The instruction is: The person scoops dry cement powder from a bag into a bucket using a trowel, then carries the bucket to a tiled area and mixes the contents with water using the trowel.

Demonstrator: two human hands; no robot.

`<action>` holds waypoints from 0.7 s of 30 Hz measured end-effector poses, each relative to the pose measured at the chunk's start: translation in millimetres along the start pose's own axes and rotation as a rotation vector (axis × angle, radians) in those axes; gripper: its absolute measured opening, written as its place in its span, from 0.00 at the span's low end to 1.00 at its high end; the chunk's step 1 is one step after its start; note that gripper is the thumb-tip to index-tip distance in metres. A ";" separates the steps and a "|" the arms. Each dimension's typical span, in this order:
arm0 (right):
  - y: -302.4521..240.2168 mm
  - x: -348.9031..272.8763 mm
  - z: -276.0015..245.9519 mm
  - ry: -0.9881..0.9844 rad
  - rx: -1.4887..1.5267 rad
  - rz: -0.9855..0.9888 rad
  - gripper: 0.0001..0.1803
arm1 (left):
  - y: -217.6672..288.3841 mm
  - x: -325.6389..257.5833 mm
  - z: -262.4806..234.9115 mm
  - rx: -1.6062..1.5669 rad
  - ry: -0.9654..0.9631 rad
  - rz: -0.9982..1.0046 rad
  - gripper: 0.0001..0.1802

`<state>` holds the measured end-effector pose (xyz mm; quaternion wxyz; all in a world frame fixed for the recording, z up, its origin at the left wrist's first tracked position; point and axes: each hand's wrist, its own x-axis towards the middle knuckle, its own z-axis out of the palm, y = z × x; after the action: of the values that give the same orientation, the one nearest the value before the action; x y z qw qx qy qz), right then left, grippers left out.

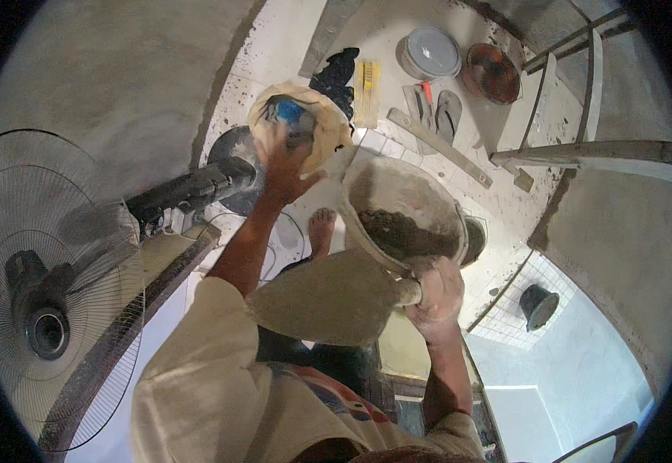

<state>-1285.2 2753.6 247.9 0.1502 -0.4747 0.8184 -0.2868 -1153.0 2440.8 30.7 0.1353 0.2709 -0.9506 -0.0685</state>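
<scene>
My right hand (436, 297) is closed round the short handle of a mason's trowel (324, 297). Its broad, grey-coated blade points left across the front of my body, just below a large mortar-smeared bucket (359, 231). Dark grey mortar (401, 231) lies in the bottom of that bucket. My left hand (286, 166) reaches away from me to the mouth of a cream-coloured bag (328, 135), thumb apart from the other fingers. Inside the bag are something blue (289, 110) and darker stuff I cannot make out; the fingertips are blurred.
A standing fan (46, 309) is at my left, its pole near my left forearm. Beyond the bucket lie a wooden batten (440, 147), sandals (448, 114), a yellow level (367, 92), a lidded pail (432, 52) and a reddish basin (492, 73). A wooden ladder (590, 150) stands right.
</scene>
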 end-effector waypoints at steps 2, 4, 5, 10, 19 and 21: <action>-15.2 27.1 3.8 0.012 0.051 -0.017 0.26 | -22.8 -7.9 4.1 -0.115 0.087 -0.299 0.24; -31.9 52.3 2.9 0.015 0.105 -0.043 0.26 | -47.9 -8.9 10.3 -0.357 0.134 -0.608 0.24; -31.8 62.8 14.0 0.088 0.200 -0.107 0.25 | -55.8 -7.2 14.3 -0.529 0.096 -0.705 0.24; -72.5 110.7 21.7 0.055 0.203 -0.124 0.21 | -45.7 2.8 10.5 -1.108 -0.102 -0.899 0.24; -119.7 103.9 36.1 0.106 0.557 0.110 0.27 | 41.8 54.2 1.1 -1.194 -0.248 -0.562 0.24; -116.2 96.5 33.7 0.196 0.536 0.136 0.28 | 61.3 66.7 14.2 -1.229 -0.312 -0.491 0.24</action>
<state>-1236.1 2614.5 294.9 0.2092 -0.3322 0.7539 -0.5267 -1242.1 2457.7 44.3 0.1065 0.3396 -0.6583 -0.6634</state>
